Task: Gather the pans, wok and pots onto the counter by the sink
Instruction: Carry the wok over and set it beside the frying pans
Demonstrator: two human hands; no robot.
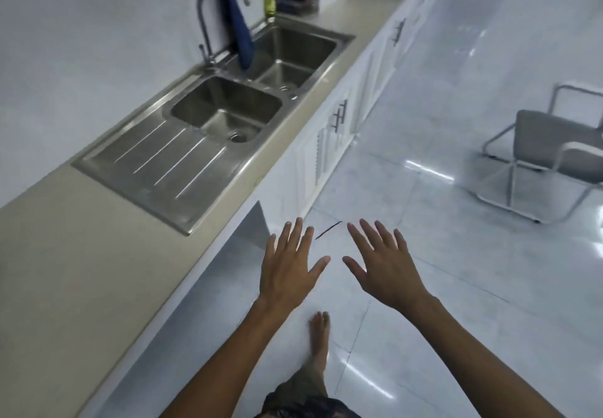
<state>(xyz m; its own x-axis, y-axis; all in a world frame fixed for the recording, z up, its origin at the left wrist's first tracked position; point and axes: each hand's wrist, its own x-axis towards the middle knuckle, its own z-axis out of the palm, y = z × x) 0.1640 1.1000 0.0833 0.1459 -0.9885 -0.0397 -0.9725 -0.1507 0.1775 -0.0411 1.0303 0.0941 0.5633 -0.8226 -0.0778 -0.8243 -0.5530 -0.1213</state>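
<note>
Over open floor [456,287] beside the counter [81,254], left hand [288,274] and right hand [388,270] hover spread, empty.

One head-worn wide-angle view, looking forward and steeply down from above the person's own arms. The left hand [287,267] and right hand [388,270] are close to the lens at bottom centre, with a bare foot [319,329] right below them. The counter [65,254] and double sink [182,156] run away along the left. The tiled floor [456,254] and a chair [551,143] sit farther off on the right.
</note>
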